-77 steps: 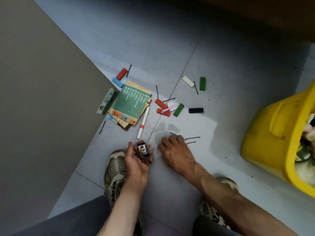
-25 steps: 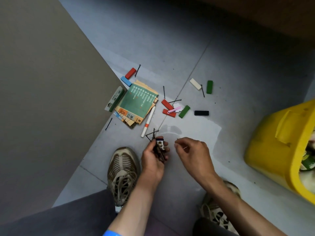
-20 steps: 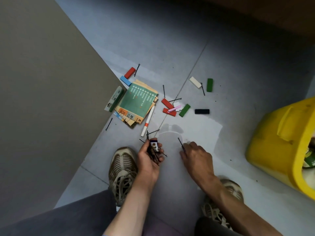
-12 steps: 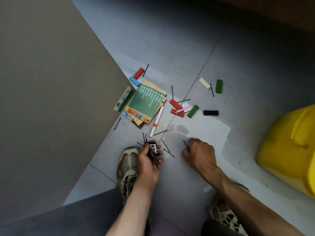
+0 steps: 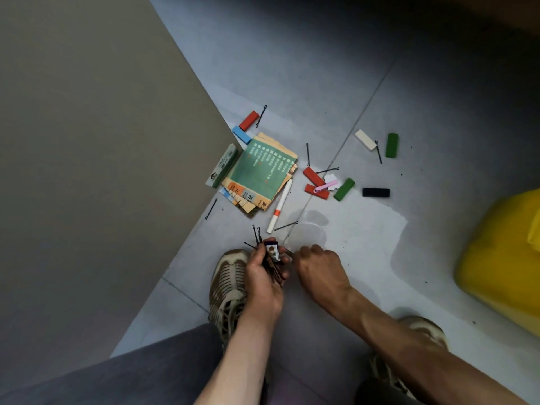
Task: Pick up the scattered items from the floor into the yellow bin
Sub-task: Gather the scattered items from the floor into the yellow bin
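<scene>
A: What takes up most of the floor [image 5: 292, 68]?
B: A grey panel [image 5: 87, 141] along its left side, and the yellow bin [image 5: 502, 258] at its right edge, blurred.
A: And the scattered items?
B: A stack of booklets [image 5: 260, 173] lies against the panel's edge, a white marker [image 5: 280, 210] touching it. Coloured blocks sit toward the middle: two red blocks [image 5: 314, 182] with a pink clip [image 5: 325, 186] on them, a green block [image 5: 344, 189] and a black block [image 5: 375, 192] just beside.
A: The hands?
B: The left hand [image 5: 263, 276] grips a bundle of hairpins [image 5: 271, 264] and a small card [image 5: 273, 252]. The right hand [image 5: 318, 267] is curled, fingertips meeting the bundle; whether it pinches a pin cannot be told.
</scene>
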